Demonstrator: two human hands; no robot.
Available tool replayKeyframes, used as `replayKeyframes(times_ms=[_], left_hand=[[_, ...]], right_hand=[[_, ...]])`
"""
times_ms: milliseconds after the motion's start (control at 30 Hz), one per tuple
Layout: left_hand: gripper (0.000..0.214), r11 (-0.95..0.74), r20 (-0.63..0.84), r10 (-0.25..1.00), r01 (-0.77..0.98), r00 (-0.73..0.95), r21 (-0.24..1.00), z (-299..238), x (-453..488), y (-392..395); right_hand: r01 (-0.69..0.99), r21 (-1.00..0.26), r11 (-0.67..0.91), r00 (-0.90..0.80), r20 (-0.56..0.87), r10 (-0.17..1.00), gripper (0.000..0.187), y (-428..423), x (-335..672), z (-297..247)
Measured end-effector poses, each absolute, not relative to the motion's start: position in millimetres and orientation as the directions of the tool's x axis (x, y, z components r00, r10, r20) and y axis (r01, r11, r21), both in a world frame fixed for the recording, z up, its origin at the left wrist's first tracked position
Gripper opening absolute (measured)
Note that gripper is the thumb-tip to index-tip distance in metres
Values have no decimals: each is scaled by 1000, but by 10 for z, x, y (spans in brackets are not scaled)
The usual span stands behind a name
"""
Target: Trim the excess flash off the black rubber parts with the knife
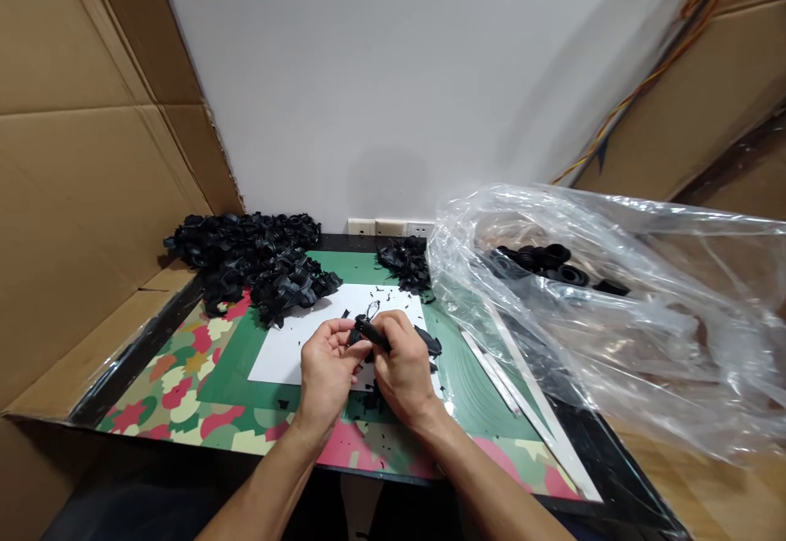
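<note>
Over the white sheet (pixel 276 353), my left hand (pixel 327 365) pinches a small black ribbed rubber part (pixel 354 335) between thumb and fingers. My right hand (pixel 402 365) is closed around a dark elongated piece (pixel 372 333) that meets the ribbed part. Whether that piece is a tool or more rubber, I cannot tell. A thin black loop (pixel 372 308) shows just beyond the fingertips. Beside the right hand's knuckles lies a smooth black piece (pixel 430 341), partly covered by the hand. Small black scraps (pixel 372 398) are scattered under and around both hands.
A large heap of black ribbed rubber parts (pixel 264 259) is at the back left, with a smaller scrap pile (pixel 408 263) at the back centre. A clear plastic bag (pixel 614 320) with black parts (pixel 544 260) spreads at right, near white strips (pixel 528 410). Cardboard (pixel 92 181) walls the left.
</note>
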State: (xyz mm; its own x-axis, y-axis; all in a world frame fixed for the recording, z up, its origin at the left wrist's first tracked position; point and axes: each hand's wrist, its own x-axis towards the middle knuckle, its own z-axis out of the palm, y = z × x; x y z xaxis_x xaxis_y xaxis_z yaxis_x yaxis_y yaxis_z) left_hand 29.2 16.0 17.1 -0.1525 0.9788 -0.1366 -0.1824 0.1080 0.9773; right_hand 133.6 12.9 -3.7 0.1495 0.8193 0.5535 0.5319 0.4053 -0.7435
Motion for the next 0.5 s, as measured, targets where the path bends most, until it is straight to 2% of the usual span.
replayKeyframes(times_ms=[267, 400, 500], left_hand=[[42, 38, -112, 975, -351, -192, 935, 198, 396, 129], [41, 25, -110, 972, -374, -207, 927, 196, 390, 132], [36, 31, -110, 975, -367, -195, 930, 193, 371, 130]], right_hand=[[607, -715, 346, 210, 564, 799, 16, 110, 1282, 44], [551, -738, 388, 147, 544, 826, 15, 116, 1305, 64], [606, -713, 353, 83, 498, 863, 15, 132, 1325, 63]])
